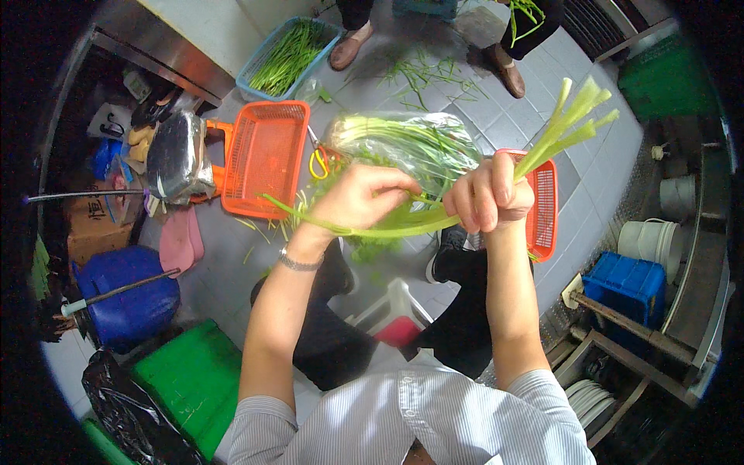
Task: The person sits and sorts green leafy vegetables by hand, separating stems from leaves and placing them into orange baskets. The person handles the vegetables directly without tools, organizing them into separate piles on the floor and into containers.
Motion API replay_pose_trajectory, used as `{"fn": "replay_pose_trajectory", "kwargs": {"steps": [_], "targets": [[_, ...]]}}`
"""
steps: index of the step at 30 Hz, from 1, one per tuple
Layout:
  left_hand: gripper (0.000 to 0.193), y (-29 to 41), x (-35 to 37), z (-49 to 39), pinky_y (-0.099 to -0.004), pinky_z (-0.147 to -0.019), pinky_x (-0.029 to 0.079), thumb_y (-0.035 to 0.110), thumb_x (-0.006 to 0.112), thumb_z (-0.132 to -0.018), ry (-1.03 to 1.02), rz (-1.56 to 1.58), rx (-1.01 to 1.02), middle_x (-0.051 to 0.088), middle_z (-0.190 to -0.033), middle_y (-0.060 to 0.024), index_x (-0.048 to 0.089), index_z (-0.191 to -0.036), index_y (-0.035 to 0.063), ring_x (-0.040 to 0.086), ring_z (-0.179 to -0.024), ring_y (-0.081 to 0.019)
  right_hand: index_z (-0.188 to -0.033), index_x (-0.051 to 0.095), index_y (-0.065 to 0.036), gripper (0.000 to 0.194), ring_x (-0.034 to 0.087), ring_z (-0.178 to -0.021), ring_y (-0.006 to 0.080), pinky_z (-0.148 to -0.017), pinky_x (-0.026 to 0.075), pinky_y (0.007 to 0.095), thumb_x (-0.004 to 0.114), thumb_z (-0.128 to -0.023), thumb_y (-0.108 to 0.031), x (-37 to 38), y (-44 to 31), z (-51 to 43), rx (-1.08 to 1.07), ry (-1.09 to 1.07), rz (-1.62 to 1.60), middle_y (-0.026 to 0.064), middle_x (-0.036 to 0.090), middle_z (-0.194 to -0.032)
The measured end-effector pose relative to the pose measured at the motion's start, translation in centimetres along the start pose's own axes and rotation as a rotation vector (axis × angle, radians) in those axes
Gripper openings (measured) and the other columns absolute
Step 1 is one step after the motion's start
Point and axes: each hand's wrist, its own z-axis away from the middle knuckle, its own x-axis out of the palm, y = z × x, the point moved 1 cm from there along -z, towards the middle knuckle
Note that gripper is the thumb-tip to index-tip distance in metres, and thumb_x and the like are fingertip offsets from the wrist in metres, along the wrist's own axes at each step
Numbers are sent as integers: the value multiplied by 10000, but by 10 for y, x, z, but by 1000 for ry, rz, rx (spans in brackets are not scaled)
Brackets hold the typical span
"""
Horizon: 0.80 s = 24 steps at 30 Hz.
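My right hand (493, 192) is closed around a bunch of celery stalks (552, 139), whose thick pale ends point up and to the right. The thinner ends run left, past my left hand (372, 196), with one long stem crossing my left wrist. My left fingers pinch at a thin stem of the bunch; their tips are partly hidden. Below my hands, leafy greens (372, 247) lie at floor level. Just beyond them is a clear plastic bag of green onions (407, 133). Scissors with yellow and red handles (318, 163) lie left of that bag.
An orange basket (302, 151) stands left, another red-orange basket (549, 215) right. A blue basket (244, 81) holds long green stems. Loose stems litter the tiles near another person's shoes (351, 49). A green box (192, 378), a blue drum (128, 290) and a blue crate (625, 279) stand around.
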Motion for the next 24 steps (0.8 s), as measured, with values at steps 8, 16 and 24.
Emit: {"fn": "replay_pose_trajectory", "kwargs": {"steps": [8, 16, 24], "targets": [[215, 9, 9, 2, -330, -740, 451, -9, 583, -719, -68, -216, 158, 552, -840, -128, 589, -934, -16, 562, -832, -275, -816, 524, -80, 90, 572, -528, 253, -497, 358, 343, 484, -856, -150, 0, 2, -1, 61, -116, -31, 122, 631, -653], [147, -6, -3, 2, -294, -628, 451, 8, 574, -770, -350, 125, 95, 529, -845, -90, 586, -914, -17, 557, -704, -192, -819, 503, -76, 75, 551, -467, 239, -469, 344, 340, 481, -851, -140, 3, 8, 0, 24, -48, -160, 127, 619, -624], [93, -6, -1, 3, -248, -543, 454, -25, 526, -796, -373, 256, -41, 511, -841, -73, 586, -867, -22, 543, -637, -137, -811, 484, -71, 72, 532, -445, 232, -451, 331, 340, 480, -849, -133, 5, 8, 1, 52, -23, -174, 131, 602, -596]]}}
